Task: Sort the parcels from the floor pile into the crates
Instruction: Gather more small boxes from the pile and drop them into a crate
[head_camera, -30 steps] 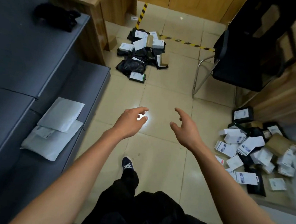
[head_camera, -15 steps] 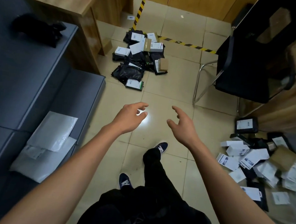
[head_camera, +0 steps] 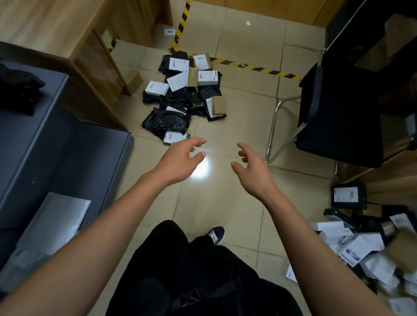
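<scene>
My shoe (head_camera: 215,234) is on the shiny floor (head_camera: 241,125), and I could slip if I step too fast. My left hand (head_camera: 177,162) and right hand (head_camera: 253,172) are out in front of me, fingers loose and spread, holding nothing. Just past my left fingers (head_camera: 198,141) lies the floor pile (head_camera: 184,95) of black bags and white boxes, near the yellow-and-black tape (head_camera: 255,69). The bags look floppy and slick, so one could slide out if I grab badly. I see no crates here, so I might carry a parcel the wrong way. The chair (head_camera: 341,113) leg could trip me.
</scene>
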`<state>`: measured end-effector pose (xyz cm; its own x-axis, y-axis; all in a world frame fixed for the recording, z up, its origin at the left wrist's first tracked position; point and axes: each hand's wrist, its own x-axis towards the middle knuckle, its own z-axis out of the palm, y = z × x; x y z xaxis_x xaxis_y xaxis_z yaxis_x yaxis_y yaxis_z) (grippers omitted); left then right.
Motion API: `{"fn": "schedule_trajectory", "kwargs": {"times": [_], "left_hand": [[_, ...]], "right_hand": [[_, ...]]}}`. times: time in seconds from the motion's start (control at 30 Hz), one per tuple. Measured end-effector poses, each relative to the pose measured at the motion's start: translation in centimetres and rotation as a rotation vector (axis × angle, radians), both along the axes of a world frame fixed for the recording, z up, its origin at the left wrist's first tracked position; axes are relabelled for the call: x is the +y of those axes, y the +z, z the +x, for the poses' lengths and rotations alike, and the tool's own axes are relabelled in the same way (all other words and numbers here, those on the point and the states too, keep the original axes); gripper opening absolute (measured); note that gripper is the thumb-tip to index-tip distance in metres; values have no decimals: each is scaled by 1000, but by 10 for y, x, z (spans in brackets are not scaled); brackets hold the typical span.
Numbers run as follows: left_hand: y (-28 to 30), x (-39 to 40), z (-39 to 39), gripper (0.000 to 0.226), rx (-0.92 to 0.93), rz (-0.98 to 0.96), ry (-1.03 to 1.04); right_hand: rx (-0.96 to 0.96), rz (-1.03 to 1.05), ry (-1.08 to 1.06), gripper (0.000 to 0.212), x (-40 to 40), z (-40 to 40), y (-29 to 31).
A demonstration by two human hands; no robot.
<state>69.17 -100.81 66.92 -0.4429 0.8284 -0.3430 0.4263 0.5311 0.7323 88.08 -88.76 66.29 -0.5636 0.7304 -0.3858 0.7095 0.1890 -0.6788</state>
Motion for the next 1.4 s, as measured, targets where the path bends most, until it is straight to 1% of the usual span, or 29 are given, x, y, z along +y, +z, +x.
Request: {"fn": "schedule_trajectory", "kwargs": {"times": [0.27,0.47,0.57,0.7,0.97,1.07,1.17,1.27,1.4], "left_hand": [[-30,101,-52,42,-109,-21,44],[-59,200,-146,41,-178,-14,80],[-62,243,-190,42,-181,-41,74],[-60,291,-234,43,-212,-39,48],[-77,358,-281,42,-288,-46,115],[-89,377,-294,41,-313,-62,182],[-102,396,-309,39,-330,-70,290],[-121,420,-326,39,-315,-93,428],[-152,455,-339,41,-286,-151,634]], "right_hand": [[-85,-28,44,56,91,-51,-34],[-178,-57,58,55,192,-129,-57],[-228,-83,66,53,235,-168,-60],[-260,-68,81,47,288,-217,-56],[-299,-64,160,44,365,-295,-55],[-318,-66,206,43,395,-320,-63],[-324,-76,289,41,431,-349,-75],[-333,-106,416,40,476,-385,-97],[-380,-141,637,40,534,-432,-145]]}}
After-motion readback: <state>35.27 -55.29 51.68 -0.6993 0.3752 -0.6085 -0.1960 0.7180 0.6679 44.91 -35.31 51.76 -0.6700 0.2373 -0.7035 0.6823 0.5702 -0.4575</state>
